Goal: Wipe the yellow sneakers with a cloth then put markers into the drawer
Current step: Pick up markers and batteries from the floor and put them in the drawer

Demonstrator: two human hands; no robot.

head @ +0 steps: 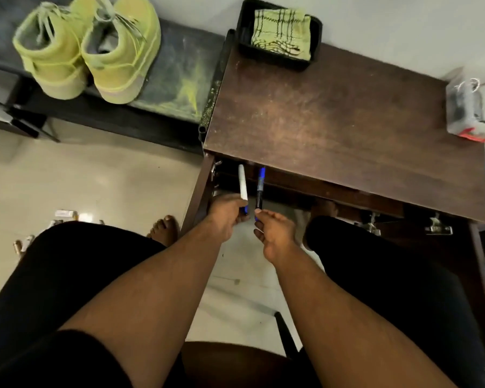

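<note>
Gripping a white marker (242,182) by its blue end, the left hand (226,217) is pointing it up toward the drawer (291,189), which is showing as a dark gap under the front edge of the worktop (333,119). The fingers of this hand are curling round the marker's lower part. Just beside it, the right hand (275,233) is pinching a black marker (259,189) with a blue cap between thumb and fingertips, holding it nearly parallel to the white one; the two markers are lying close together but apart. Both tips are reaching the drawer's opening, though whether they are inside it cannot be told.

The sneakers (87,49) are sitting well to the left on a dark bench (174,79), side by side and touching, heels toward the camera, pale yellow-green with thick soles and loose laces. The cloth (280,30), yellow-green with dark checked lines, is lying folded in a black tray (315,37) at the far corner of the worktop. A clear bag (465,110) is resting on the worktop's far right edge. The person is sitting, bare feet on the pale tiled floor (95,177)
</note>
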